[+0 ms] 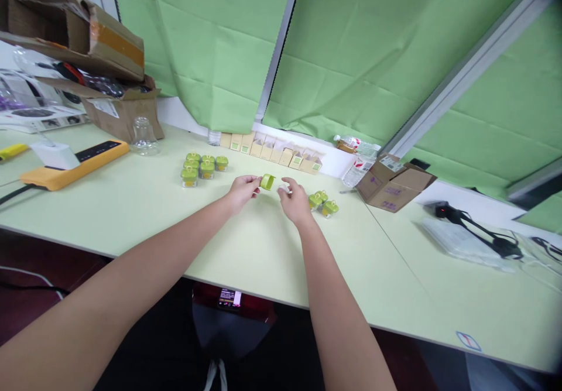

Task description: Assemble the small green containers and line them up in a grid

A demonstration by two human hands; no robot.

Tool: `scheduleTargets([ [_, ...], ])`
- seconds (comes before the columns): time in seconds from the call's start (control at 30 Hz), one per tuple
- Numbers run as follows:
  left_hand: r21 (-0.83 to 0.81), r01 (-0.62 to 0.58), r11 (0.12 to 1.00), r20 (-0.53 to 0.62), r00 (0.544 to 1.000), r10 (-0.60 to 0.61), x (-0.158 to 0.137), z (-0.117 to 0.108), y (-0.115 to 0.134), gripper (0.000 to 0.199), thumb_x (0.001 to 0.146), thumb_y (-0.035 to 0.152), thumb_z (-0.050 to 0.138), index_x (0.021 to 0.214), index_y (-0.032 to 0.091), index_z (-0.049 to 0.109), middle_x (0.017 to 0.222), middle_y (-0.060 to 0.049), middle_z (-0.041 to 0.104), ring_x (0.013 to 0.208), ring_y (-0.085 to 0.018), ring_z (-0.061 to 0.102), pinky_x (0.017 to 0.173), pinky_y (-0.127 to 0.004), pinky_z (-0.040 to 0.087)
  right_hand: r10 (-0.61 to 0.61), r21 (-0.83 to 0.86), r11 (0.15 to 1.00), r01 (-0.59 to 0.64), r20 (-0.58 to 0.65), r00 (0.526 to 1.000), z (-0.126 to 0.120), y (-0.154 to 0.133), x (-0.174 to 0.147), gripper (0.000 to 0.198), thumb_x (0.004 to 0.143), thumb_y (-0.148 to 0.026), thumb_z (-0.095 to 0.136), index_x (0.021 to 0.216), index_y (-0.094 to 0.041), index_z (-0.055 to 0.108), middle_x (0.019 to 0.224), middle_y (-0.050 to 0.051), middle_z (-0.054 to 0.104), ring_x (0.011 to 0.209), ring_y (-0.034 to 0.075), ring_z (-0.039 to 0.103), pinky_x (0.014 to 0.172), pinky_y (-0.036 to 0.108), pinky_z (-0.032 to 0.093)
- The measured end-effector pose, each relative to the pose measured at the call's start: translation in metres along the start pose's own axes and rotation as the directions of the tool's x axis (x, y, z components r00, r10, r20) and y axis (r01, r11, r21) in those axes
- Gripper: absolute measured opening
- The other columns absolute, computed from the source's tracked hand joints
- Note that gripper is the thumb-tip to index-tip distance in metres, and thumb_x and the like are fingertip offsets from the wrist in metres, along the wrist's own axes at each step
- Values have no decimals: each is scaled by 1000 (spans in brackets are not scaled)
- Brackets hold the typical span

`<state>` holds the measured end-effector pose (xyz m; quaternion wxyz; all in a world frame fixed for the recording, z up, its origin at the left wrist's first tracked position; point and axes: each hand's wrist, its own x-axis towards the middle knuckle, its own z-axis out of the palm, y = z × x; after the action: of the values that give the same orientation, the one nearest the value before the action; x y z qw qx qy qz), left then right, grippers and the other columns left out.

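My left hand pinches a green lid by its edge, tipped on its side above the table. Facing it across a small gap, my right hand has its fingers curled round a small whitish, clear piece, mostly covered by the fingers; it may be a little container. Several small clear containers with green lids are grouped on the table left of my left hand. Just to the right of my right hand is another cluster of such lidded containers.
Small open cardboard boxes line the table's back edge. On the left are an orange power strip, a clear glass jar and stacked cartons. Plastic bottles and a carton stand back right. A phone lies below the table edge.
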<state>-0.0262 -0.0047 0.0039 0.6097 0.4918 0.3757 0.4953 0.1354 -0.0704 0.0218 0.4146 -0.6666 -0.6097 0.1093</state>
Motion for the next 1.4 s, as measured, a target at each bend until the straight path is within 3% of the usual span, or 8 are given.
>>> scheduleTargets([
  [0.13,26,-18,1000,-15,1000,18,-1,1,2,25,73,39,73,75,15,67,70,-3,60,60,-10,52,56,-24,42,110,443,888,-122,54,993,4,-4,4,30,79,-43,63,102,-24,61,89,0,56,69,14,63,72,34,57],
  [0.33,24,-34,999,-15,999,34,0,1,1,26,72,40,73,74,15,67,69,-3,60,60,-11,52,55,-24,42,140,675,715,-179,112,984,5,-11,1,35,66,-34,77,89,-22,54,86,-1,59,77,14,66,84,38,59],
  [0.57,16,-36,999,-25,999,37,0,0,1,25,72,39,73,75,15,68,70,-3,61,59,-10,52,54,-24,42,39,705,698,-128,142,989,4,-14,-2,37,65,-32,79,96,-22,60,100,2,63,87,15,63,92,41,56],
  [0.8,8,-23,1000,-19,1000,23,-2,0,4,23,74,37,71,77,15,68,73,-4,61,60,-10,52,54,-23,42,95,768,591,-248,239,966,-2,-18,-4,40,58,-26,82,92,-21,60,99,2,65,93,16,64,99,40,52],
  [1.17,7,-21,1000,-18,1000,21,-1,0,4,24,73,38,72,77,15,67,73,-3,62,60,-10,53,54,-24,42,131,791,522,-319,296,946,-5,-21,-4,35,61,-16,75,93,-21,61,89,1,68,91,17,67,101,39,51],
  [1.4,27,-35,999,-12,999,35,-2,1,4,22,74,38,71,75,16,67,71,-3,60,61,-11,53,54,-23,43,152,766,563,-311,274,950,-4,-19,-4,29,66,-18,73,92,-21,60,90,1,67,87,17,68,95,40,55],
])
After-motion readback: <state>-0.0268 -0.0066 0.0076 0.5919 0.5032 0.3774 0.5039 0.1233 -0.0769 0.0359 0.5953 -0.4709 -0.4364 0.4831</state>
